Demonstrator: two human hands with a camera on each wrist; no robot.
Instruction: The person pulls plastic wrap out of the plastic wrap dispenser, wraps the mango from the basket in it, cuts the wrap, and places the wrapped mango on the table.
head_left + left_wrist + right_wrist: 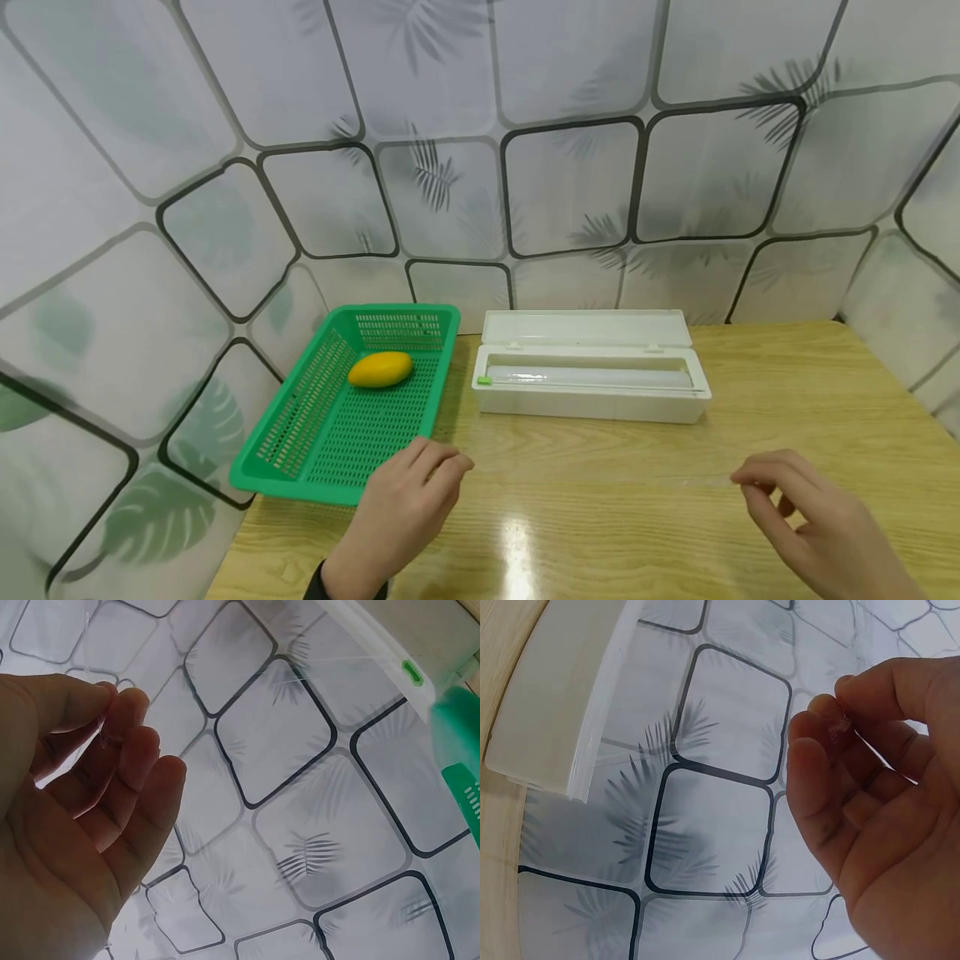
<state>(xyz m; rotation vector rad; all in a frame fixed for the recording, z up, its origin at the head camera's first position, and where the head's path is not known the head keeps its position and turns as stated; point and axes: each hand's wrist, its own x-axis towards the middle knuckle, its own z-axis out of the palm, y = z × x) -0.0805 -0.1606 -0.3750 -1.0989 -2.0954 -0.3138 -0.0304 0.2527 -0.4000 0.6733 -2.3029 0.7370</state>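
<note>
Clear cling film (pixel 705 481), barely visible, stretches over the table between both hands. My left hand (pixel 408 504) pinches one corner with thumb and fingertips; a crumpled bit of film (pixel 103 740) shows there in the left wrist view. My right hand (pixel 817 521) pinches the other corner, with gathered film (pixel 840 726) at its fingertips. Beyond them stands a white cling film dispenser (pixel 592 406), its lid (pixel 585 327) raised, with a roll (pixel 592 377) inside. A green cutter slider (pixel 484 380) sits at its left end. I cannot tell whether the held film still joins the roll.
A green plastic basket (pixel 300 490) stands left of the dispenser, close to my left hand. A yellow mango (pixel 380 369) lies inside it. The wooden table (pixel 810 400) meets a patterned wall covering (pixel 570 192) at the back and sides.
</note>
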